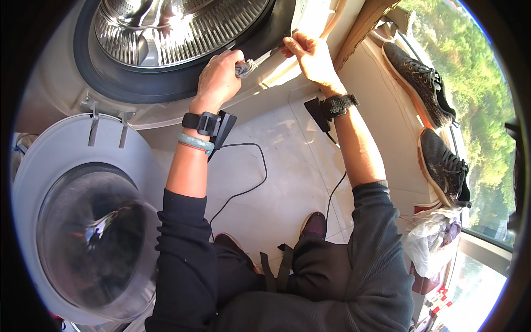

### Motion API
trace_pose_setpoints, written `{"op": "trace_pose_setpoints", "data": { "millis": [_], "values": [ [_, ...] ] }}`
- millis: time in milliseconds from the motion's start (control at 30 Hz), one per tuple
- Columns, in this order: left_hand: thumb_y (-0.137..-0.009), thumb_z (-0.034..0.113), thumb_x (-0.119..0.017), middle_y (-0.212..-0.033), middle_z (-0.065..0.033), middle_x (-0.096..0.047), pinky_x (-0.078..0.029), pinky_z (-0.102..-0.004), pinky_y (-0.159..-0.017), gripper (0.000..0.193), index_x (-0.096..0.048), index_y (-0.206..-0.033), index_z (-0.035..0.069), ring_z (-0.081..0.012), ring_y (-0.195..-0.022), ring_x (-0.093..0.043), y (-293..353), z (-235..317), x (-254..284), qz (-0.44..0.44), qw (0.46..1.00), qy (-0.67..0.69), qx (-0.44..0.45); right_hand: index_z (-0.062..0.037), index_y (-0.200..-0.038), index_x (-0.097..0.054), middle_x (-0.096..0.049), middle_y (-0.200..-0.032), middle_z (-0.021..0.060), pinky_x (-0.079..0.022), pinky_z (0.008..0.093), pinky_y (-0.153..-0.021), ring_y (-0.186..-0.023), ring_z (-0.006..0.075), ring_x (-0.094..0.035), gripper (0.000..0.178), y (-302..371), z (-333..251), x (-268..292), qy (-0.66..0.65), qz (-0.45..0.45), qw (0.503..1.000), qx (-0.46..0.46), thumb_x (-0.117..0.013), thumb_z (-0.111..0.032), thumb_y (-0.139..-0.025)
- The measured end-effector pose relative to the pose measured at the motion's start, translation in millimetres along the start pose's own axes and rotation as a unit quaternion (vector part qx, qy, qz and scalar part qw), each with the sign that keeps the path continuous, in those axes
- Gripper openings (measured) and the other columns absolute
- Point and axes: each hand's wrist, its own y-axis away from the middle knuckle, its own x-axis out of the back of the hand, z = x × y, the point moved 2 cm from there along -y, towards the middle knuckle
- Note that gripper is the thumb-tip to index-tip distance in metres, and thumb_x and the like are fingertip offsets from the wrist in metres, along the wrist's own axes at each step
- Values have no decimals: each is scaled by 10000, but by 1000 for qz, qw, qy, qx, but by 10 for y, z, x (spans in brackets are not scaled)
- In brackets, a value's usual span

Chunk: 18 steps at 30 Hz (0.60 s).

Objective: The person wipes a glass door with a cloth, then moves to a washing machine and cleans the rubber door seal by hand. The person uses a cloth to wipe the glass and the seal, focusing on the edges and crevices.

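The left hand (217, 74) pinches a small crumpled grey cloth (244, 67) against the dark rubber door gasket (166, 86) of the washing machine; the right hand (311, 55) grips the gasket's edge. Better to keep the fold pulled open.

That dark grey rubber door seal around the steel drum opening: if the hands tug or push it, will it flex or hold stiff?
The dark grey rubber door seal probably flexes: the right hand appears to pinch its edge outward. It likely springs back, since the ring looks fixed around the drum. Its sheen hints it could be slippery near the left hand.
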Motion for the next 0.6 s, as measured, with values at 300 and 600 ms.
{"op": "trace_pose_setpoints", "data": {
  "millis": [300, 600],
  "values": [
    [-807, 63, -684, -931, -36, -674, -492, -252, -800, 247, -617, -1044, 39, -95, -882, -614, 77, -172, 376, -132, 837, 520, 107, -20, -809, -626, -673, -697, 51, -509, 291, -693, -688, 121, -641, 293, 17, -10, -23, -9, 18, 1000, 21, -597, -268, -961],
    [-898, 181, -662, -1002, -148, -622, -466, -329, -903, 223, -583, -1077, 75, -233, -978, -601, -194, -97, 333, 11, 971, 240, -17, 37, -897, -621, -693, -794, 78, -521, 265, -772, -797, 119, -657, 252, 23, -74, -8, 27, -6, 1000, -4, -596, -201, -977]
  ]
}}
